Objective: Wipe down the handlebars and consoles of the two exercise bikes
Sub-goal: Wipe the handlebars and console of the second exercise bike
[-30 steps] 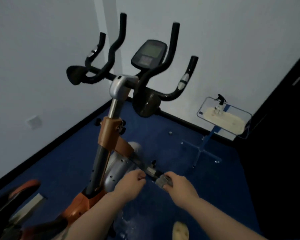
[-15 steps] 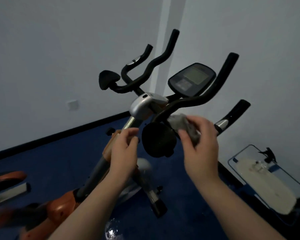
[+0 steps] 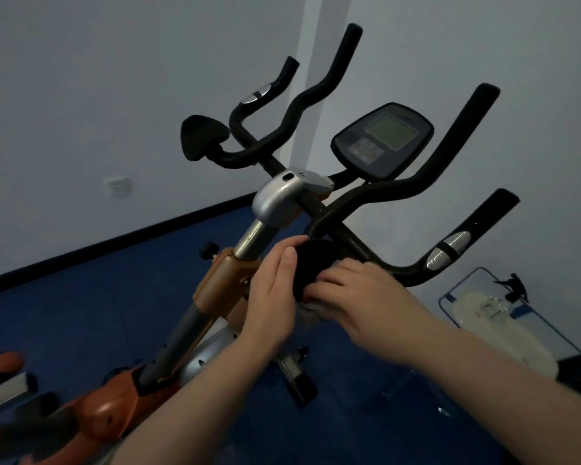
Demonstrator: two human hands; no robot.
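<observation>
Right hand (image 3: 356, 297) grips cloth (image 3: 311, 316) against pad (image 3: 316, 260)

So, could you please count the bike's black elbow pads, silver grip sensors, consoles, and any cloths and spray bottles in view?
Black elbow pads: 2
Silver grip sensors: 2
Console: 1
Grey cloth: 1
Spray bottle: 1
Total: 7
</observation>
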